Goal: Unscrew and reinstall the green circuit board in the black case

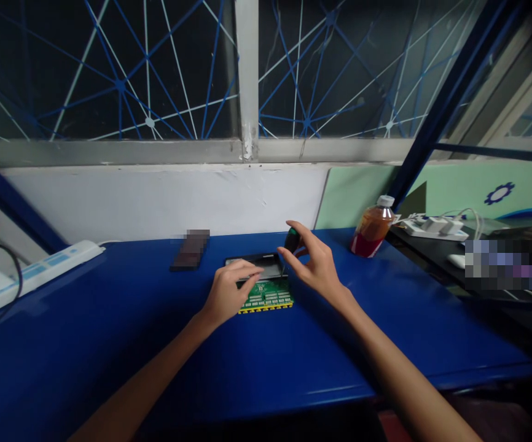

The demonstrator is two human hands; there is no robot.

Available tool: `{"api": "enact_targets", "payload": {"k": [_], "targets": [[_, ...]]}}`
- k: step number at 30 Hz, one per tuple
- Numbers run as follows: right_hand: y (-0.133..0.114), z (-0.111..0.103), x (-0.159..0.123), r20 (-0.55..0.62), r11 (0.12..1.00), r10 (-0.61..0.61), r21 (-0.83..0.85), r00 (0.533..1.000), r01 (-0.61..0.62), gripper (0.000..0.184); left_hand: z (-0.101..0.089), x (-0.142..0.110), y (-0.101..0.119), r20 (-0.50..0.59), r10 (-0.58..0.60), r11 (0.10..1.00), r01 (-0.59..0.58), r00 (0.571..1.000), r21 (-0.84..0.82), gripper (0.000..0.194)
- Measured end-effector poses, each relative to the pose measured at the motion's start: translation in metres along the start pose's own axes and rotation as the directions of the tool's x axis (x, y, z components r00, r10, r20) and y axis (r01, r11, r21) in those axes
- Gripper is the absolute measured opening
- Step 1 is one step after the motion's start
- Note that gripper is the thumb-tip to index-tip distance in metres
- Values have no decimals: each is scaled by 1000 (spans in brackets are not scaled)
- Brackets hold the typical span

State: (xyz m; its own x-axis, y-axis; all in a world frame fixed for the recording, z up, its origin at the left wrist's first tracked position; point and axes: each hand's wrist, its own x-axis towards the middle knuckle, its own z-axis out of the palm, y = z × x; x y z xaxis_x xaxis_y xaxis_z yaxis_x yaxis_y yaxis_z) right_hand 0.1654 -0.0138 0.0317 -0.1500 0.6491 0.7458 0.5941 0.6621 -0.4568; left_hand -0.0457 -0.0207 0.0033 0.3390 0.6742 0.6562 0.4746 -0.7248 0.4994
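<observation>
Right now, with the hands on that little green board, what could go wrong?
The right hand holds a screwdriver upright over the green circuit board; a slip could scratch it. The left hand rests on the board and the dark case, and bare fingers might smudge it. The bottle of orange drink stands close on the blue table; an elbow could knock it.

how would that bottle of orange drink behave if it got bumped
The bottle stands upright near the table's far edge, mostly full, so probably fairly heavy and steady. Its round body would likely roll if tipped; the cap looks on, so spills seem unlikely.
</observation>
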Motion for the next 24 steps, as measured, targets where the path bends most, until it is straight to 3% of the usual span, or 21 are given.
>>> {"api": "enact_targets", "payload": {"k": [14,24], "targets": [[5,7,-3,-30,1000,0,13,1000,1,52,-8,10,1,-104,-31,999,28,994,-29,14],[6,8,-3,-26,998,-60,7,998,60,55,-3,13,-5,-59,-52,998,51,997,-28,11]]}}
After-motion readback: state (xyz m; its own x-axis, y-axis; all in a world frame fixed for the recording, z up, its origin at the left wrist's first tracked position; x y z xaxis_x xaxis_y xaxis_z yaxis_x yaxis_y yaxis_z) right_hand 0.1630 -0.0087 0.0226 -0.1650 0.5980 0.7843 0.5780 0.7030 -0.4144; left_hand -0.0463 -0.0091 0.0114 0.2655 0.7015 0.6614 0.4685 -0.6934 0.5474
